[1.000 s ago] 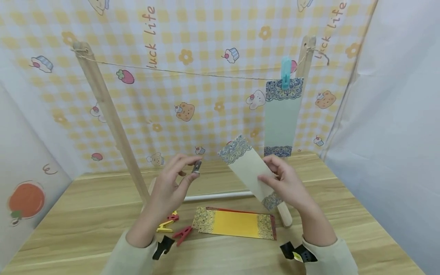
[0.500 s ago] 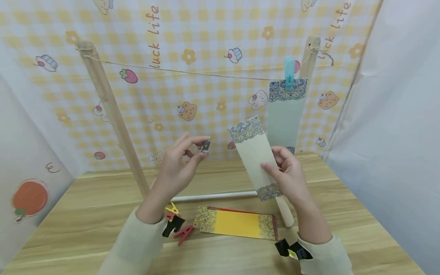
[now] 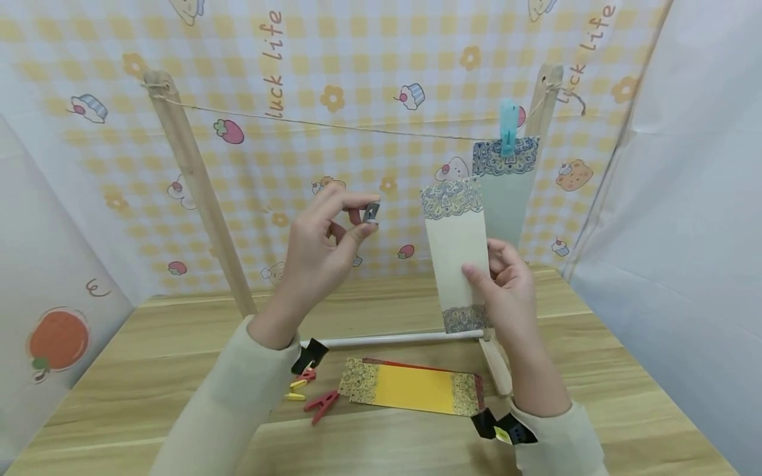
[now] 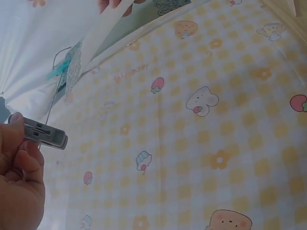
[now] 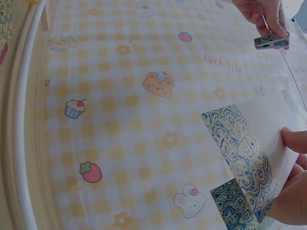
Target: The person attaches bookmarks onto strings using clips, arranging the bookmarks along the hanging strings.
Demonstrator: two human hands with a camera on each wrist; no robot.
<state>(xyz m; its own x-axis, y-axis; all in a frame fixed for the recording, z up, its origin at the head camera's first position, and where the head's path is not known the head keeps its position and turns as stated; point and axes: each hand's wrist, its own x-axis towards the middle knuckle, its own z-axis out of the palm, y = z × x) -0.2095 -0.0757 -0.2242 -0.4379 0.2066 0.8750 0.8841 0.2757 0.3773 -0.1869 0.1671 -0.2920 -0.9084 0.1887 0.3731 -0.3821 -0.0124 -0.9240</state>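
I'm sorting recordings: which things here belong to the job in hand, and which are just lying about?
Belonging, seemingly:
gray clothespin in the left hand
cream card in the right hand
string
teal clothespin and hung card

Lying about, perhaps for later:
yellow card
red card beneath it
red clothespin
yellow clothespin

A wood-grained table [image 3: 607, 370] carries everything. With the yellow card [image 3: 413, 385] as clock centre, a red card [image 3: 480, 390] peeks out beneath it towards twelve and three. A red clip [image 3: 321, 404] lies near its end at nine; farther that way sit a yellow clip [image 3: 295, 396] and a second red clip [image 3: 307, 375], partly hidden. A wooden foot [image 3: 497, 373] rests at three.
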